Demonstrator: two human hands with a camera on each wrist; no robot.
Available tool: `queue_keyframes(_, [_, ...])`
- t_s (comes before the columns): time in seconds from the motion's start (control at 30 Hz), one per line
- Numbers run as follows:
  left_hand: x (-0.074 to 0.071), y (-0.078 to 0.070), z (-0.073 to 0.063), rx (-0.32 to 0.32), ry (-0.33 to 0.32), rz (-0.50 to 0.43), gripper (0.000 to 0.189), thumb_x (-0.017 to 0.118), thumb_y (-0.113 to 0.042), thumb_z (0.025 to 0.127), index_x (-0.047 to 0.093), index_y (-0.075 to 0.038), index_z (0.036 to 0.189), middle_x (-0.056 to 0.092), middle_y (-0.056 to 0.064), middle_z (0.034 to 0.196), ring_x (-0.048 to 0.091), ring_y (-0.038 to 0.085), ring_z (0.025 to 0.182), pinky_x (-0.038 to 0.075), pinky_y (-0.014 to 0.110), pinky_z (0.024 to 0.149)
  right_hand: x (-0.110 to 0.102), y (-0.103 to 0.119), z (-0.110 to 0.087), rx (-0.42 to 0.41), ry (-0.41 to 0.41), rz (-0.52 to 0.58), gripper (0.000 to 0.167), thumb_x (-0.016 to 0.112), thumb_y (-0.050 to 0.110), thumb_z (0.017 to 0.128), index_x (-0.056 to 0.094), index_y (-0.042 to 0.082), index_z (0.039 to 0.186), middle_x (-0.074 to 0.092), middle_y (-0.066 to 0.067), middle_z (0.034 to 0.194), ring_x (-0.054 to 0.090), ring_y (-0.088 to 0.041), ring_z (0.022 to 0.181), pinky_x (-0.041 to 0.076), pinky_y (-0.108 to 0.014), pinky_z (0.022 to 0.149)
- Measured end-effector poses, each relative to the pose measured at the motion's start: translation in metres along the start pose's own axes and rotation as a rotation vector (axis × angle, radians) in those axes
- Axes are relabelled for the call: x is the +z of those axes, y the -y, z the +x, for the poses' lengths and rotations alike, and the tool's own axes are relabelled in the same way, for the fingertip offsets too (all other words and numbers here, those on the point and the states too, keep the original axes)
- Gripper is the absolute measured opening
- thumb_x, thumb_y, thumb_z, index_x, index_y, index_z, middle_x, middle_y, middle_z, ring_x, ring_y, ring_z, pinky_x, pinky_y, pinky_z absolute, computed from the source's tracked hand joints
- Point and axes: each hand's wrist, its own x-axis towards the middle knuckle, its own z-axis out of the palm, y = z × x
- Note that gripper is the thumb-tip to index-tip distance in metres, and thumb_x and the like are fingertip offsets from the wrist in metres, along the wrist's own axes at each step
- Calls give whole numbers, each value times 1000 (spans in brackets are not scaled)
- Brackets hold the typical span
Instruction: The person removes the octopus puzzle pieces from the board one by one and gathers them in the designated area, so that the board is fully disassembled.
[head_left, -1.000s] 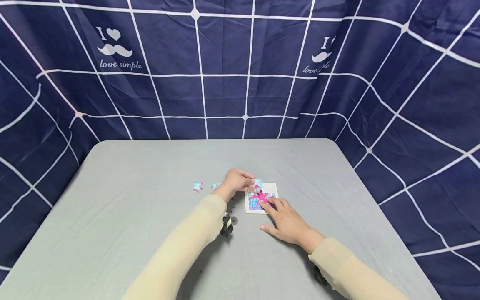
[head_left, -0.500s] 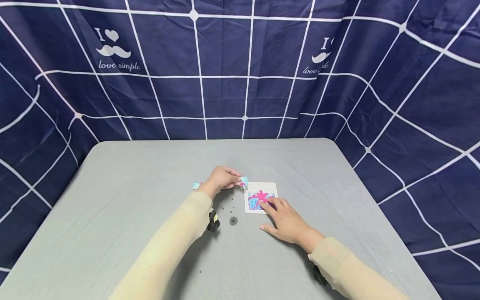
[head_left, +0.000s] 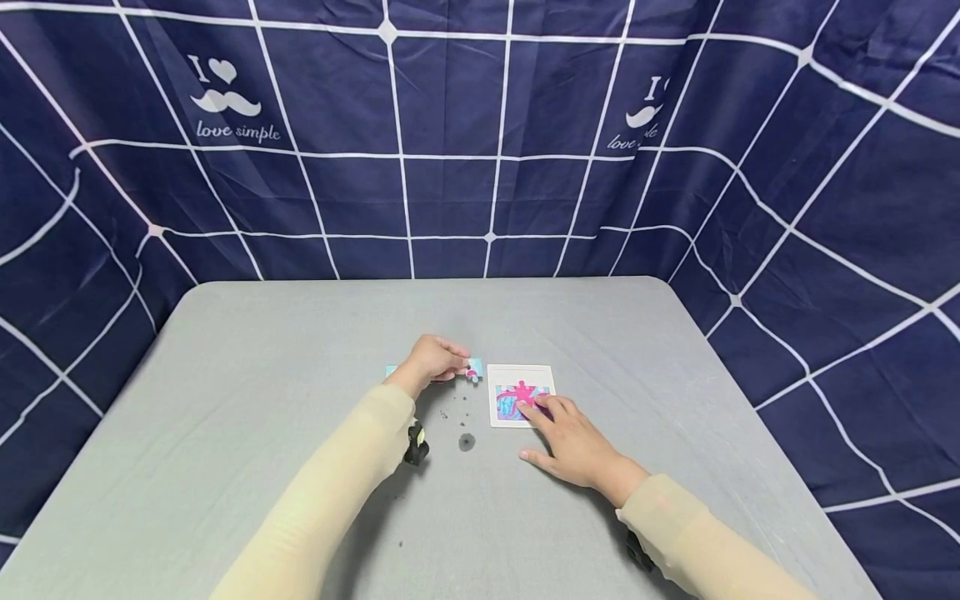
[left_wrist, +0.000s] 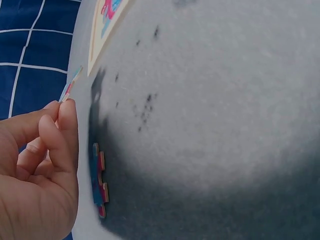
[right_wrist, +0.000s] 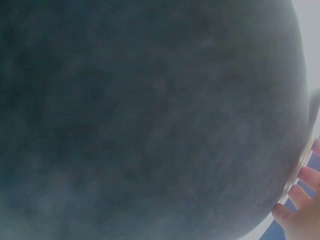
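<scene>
My left hand (head_left: 435,360) pinches a light-blue and pink puzzle piece (head_left: 473,370) between thumb and fingertips, left of the white puzzle tray (head_left: 520,372). In the left wrist view that puzzle piece (left_wrist: 71,84) is seen nearly edge-on, raised off the table. My right hand (head_left: 573,440) rests with spread fingers on the tray's lower right part, its fingertips on the pink and blue assembled pieces (head_left: 510,404). The upper strip of the tray shows bare white. Right-hand fingers (right_wrist: 299,196) touch the tray's edge in the right wrist view.
Another puzzle piece (left_wrist: 99,181) lies on the grey table below my left hand; in the head view a loose piece (head_left: 390,370) is mostly hidden behind that hand. Dark spots (head_left: 467,442) mark the cloth. A navy checked curtain (head_left: 450,196) encloses the table's back and sides.
My left hand has moved left with the puzzle piece, from over the tray's upper left corner to beside the tray. The right hand has stayed in place on the tray.
</scene>
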Motion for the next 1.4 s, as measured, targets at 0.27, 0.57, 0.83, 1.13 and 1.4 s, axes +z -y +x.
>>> queue_keyframes(0.27, [1,1,-5,9,-29,68,13,67,4,85,72,3,96,69,8,73,54,5,51,47,15,48,0,0,-1,1,-7,12,68,67,46,86,49,7,139,46,-19,130,41,-38,120,38,-51,100])
queue_keyframes(0.57, [3,0,-12,37,-35,125,14,68,5,83,71,4,97,70,12,77,57,7,54,49,16,49,0,0,-1,-4,-9,11,68,66,46,86,48,7,139,46,-18,130,41,-38,120,37,-50,101])
queue_keyframes(0.83, [5,3,-8,46,-49,185,13,70,4,82,72,3,95,70,10,74,56,7,53,49,16,49,1,-2,-1,-9,-17,20,69,67,46,85,49,7,138,46,-18,129,41,-37,120,37,-50,101])
queue_keyframes(1.13, [4,1,-9,65,-45,201,12,71,4,81,72,3,93,70,12,75,61,10,56,53,19,53,0,-2,0,6,5,23,69,66,47,85,49,8,139,46,-18,130,40,-37,121,36,-49,103])
queue_keyframes(1.4, [2,0,-9,66,-66,221,10,71,2,82,72,3,92,69,9,71,62,10,58,54,20,54,1,-1,-1,-11,-15,13,69,68,45,85,49,6,138,46,-18,129,41,-37,119,37,-49,101])
